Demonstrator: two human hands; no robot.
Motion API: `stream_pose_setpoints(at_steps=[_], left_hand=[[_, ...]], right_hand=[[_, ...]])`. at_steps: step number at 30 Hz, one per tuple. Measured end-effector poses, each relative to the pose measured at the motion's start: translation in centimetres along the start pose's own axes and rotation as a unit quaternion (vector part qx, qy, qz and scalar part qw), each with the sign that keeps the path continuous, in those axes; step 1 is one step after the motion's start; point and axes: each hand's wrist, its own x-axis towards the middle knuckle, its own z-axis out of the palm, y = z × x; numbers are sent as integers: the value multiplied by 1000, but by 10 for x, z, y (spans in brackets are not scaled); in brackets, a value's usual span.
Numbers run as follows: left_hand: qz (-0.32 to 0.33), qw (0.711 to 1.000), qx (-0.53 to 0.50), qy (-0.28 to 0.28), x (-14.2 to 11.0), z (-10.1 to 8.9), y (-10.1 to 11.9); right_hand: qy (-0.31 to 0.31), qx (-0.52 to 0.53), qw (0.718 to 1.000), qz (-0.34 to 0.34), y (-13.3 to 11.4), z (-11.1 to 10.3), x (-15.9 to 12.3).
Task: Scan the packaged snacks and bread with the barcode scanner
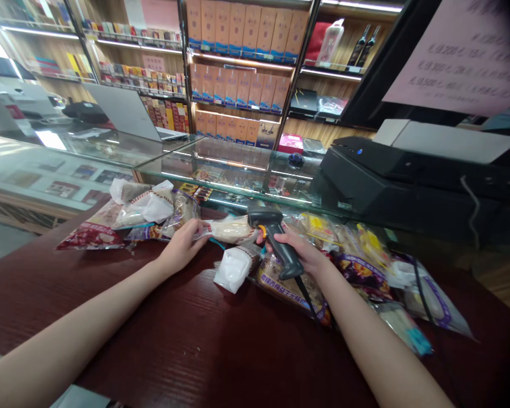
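Nearest, the right hand [300, 252] gripped a barcode scanner [278, 241], the left hand [182, 246] pinched a wrapped packet [232, 229]; dragging the cord [305, 296] could snag the pile [352, 266].

The barcode scanner [276, 241] is black (orange trigger [262, 231]), the wood-grained counter [153, 340] dark red.

Seemingly a shop checkout: the right hand [300, 249] holds a barcode scanner [276, 238], and beyond it and the left hand [181, 246] stand a glass display counter [225, 170] and stocked shelves [238, 73].
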Motion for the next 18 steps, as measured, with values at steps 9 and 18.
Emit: stream_pose_setpoints(at_steps=[9, 18], left_hand=[[35, 998, 16, -57, 0, 2, -4], [40, 997, 32, -51, -2, 10, -12]], right_hand=[[0, 14, 1000, -15, 0, 2, 0], [7, 31, 999, -29, -2, 4, -2]])
